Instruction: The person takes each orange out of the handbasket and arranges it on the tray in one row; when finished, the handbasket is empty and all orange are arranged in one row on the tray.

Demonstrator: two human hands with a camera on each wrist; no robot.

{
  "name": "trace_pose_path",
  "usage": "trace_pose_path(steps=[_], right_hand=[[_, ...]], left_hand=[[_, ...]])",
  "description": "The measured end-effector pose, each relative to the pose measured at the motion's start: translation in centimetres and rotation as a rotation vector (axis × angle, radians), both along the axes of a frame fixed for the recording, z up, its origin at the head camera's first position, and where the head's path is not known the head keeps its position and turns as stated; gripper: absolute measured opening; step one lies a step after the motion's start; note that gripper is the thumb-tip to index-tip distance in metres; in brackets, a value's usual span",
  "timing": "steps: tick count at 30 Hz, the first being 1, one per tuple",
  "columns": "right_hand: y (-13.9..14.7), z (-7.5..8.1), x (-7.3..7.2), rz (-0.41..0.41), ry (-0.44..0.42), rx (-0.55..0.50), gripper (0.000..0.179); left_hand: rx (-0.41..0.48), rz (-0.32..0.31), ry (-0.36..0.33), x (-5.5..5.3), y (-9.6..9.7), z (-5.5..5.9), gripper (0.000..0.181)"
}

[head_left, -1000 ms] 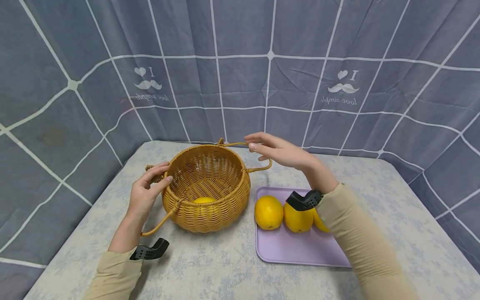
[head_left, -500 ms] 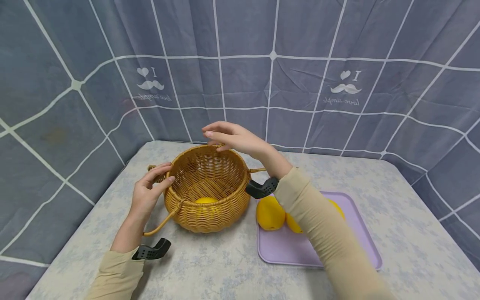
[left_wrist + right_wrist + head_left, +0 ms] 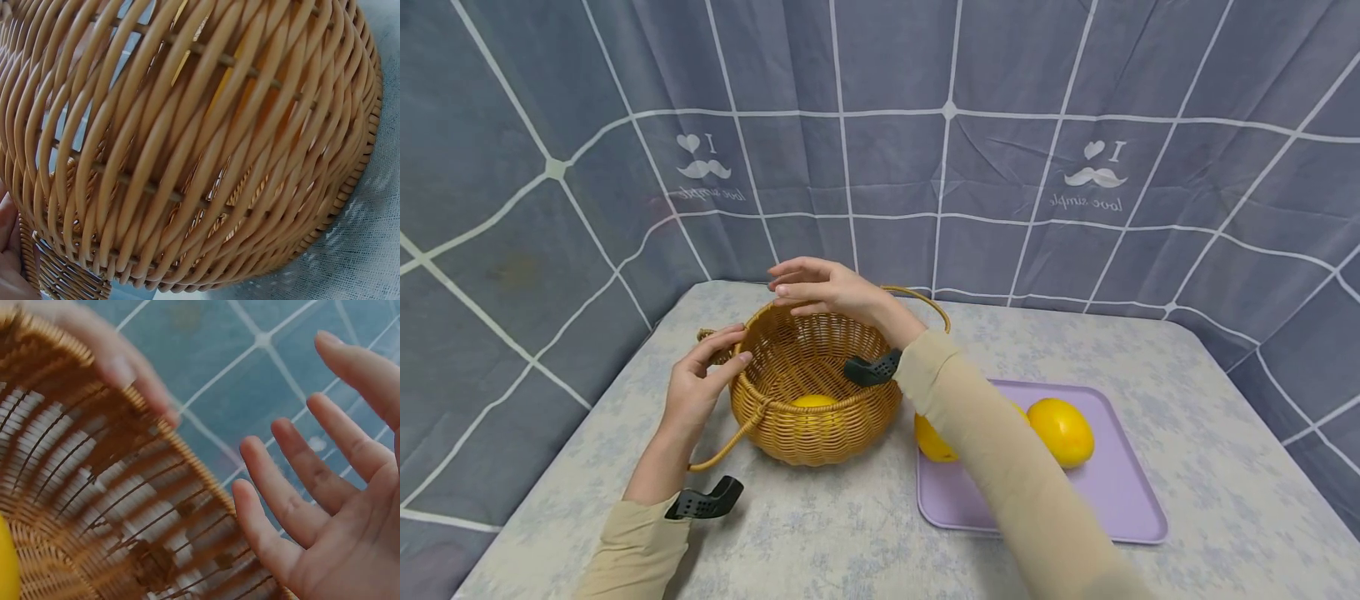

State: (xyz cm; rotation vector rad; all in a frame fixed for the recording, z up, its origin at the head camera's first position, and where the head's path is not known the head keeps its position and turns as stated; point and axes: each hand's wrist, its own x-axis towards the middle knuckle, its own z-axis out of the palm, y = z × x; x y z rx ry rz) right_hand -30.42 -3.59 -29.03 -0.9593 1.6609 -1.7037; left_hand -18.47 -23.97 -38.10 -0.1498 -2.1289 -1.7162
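In the head view my left hand (image 3: 692, 387) grips the left rim of a round wicker basket (image 3: 816, 437), its fingers and thumb bent at the edge. My right hand (image 3: 831, 290) hovers over the basket's far rim. In the right wrist view its fingers (image 3: 294, 506) spread apart, loosely bent, with nothing in the palm. A yellow fruit (image 3: 814, 401) lies in the bottom of the basket, partly hidden by the front rim. Woven wicker (image 3: 175, 144) fills most of the left wrist view, and yellow shows through the gaps.
A lilac tray (image 3: 1120, 492) lies right of the basket, with a yellow fruit (image 3: 1060, 433) and another yellow fruit (image 3: 934, 442) partly behind my right sleeve. The basket's right handle (image 3: 925, 298) and left handle (image 3: 730, 446) splay outward. A grey-blue checked curtain (image 3: 887, 167) closes the back.
My right hand has moved left, from above the basket's right handle to over its far rim, uncovering the tray's right side. The left hand stays at the rim.
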Motion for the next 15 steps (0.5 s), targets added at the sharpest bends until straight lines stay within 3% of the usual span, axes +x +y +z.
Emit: trace_pose_path(steps=[7, 11, 15], right_hand=[[-1.3, -2.0, -0.2, 0.042, 0.004, 0.135, 0.034], [-1.2, -2.6, -0.4, 0.061, 0.078, 0.227, 0.029], [-1.1, -3.1, -0.6, 0.14, 0.176, 0.337, 0.035]], left_hand=[[0.001, -0.004, 0.007, 0.0, 0.0, -0.1, 0.039], [0.001, -0.011, 0.021, 0.0, 0.0, 0.1, 0.038], [-0.002, -0.011, 0.009, 0.0, 0.0, 0.2, 0.038]])
